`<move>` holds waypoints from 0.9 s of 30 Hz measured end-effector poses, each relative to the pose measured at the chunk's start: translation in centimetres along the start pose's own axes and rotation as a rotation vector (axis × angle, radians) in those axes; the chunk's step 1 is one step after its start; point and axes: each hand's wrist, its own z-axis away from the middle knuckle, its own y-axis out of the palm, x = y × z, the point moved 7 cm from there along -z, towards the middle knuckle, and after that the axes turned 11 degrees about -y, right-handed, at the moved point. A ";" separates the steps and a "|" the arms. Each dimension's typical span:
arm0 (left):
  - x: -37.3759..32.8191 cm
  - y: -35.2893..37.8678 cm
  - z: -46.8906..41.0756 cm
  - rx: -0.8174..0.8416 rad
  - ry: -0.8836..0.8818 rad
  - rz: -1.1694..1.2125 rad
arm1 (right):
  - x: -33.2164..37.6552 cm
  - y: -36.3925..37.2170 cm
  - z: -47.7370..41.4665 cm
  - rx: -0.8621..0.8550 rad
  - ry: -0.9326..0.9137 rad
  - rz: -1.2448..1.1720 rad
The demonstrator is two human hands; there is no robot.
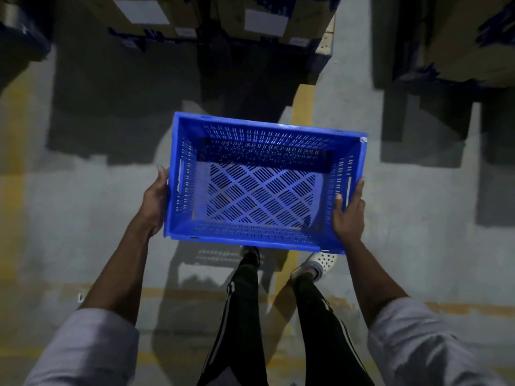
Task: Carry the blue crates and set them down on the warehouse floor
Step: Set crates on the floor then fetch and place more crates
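Hands clasp blue crate's short sides

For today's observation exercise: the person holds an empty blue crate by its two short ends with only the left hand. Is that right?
Not quite. The head view shows both hands holding the empty blue crate: left hand and right hand, one on each short end.

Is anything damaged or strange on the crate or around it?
One small thing: the crate has a whitish mark at its far right rim corner, like a chip or scuff; too small to tell. Otherwise it is empty, held level by the left hand and right hand. Nothing spilled on the floor.
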 end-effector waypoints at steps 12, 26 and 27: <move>1.3 -0.3 -2.7 -0.079 0.060 -0.102 | -2.2 -1.0 -0.8 0.067 -0.048 0.036; 2.3 -3.5 -6.5 -0.187 0.041 -0.277 | -2.6 2.2 -1.1 0.129 -0.058 0.033; 2.5 -4.0 -7.1 -0.307 0.024 -0.405 | -2.7 2.2 -1.4 0.172 -0.081 0.017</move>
